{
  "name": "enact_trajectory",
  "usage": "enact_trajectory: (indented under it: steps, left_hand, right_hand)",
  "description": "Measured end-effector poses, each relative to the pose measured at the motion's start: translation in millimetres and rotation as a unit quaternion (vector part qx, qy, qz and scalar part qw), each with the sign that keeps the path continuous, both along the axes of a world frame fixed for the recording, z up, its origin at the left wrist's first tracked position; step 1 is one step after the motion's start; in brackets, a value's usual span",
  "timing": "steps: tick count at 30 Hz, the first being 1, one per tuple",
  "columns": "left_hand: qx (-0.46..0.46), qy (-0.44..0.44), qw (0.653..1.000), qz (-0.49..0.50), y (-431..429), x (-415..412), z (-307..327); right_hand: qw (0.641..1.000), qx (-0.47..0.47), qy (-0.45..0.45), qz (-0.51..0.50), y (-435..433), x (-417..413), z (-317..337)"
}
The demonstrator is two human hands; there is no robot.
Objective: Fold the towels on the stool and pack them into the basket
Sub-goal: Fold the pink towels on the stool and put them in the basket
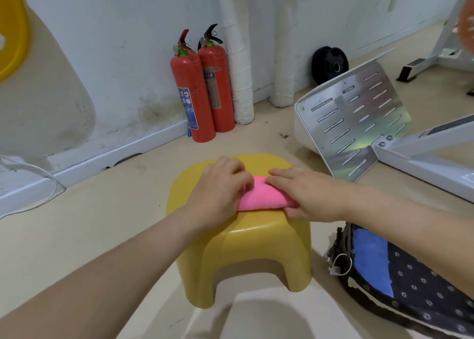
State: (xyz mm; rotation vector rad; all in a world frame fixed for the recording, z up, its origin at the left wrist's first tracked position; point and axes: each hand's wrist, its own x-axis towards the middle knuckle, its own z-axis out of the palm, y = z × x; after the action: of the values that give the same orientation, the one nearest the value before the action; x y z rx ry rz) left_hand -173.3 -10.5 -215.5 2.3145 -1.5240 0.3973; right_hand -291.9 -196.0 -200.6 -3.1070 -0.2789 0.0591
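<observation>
A pink towel (259,196), folded into a small thick bundle, lies on top of the yellow plastic stool (246,243). My left hand (220,187) rests on the bundle's left end with its fingers curled over the fold. My right hand (305,197) presses on the right end, thumb tucked under the towel's near edge. The basket (420,287) stands on the floor to the right of the stool; its lining is dark with a small flower print, and a blue folded towel (372,256) lies inside it.
Two red fire extinguishers (202,87) stand against the white wall behind the stool, beside wrapped white pipes (238,56). A white machine with a slotted metal plate (359,123) sits at the right. A white cable (38,185) trails on the floor at the left.
</observation>
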Motion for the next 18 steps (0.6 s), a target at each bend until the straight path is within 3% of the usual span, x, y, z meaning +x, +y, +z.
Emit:
enact_trajectory:
  steps: [2, 5, 9, 13, 18]
  left_hand:
    - [0.058, 0.024, 0.996, -0.057, 8.2, -6.4, 0.8]
    - [0.116, 0.061, 0.991, -0.028, 19.6, -8.2, -6.4]
    - [0.046, 0.086, 0.995, 0.033, 10.2, -11.3, -12.1]
    - [-0.044, 0.24, 0.964, 0.105, 0.6, -11.2, 0.5]
    - [-0.188, 0.514, 0.835, 0.061, -8.4, -21.4, 23.8]
  right_hand:
    - [0.999, 0.005, 0.002, -0.032, 0.5, -5.5, 0.6]
    - [0.997, 0.059, -0.037, -0.045, 1.9, -9.4, -0.2]
    - [0.965, 0.239, -0.022, -0.107, -1.8, 1.7, 11.1]
    - [0.873, 0.443, 0.008, -0.204, -5.6, 4.6, 33.1]
    - [0.733, 0.624, -0.021, -0.27, -19.8, 1.8, 53.0]
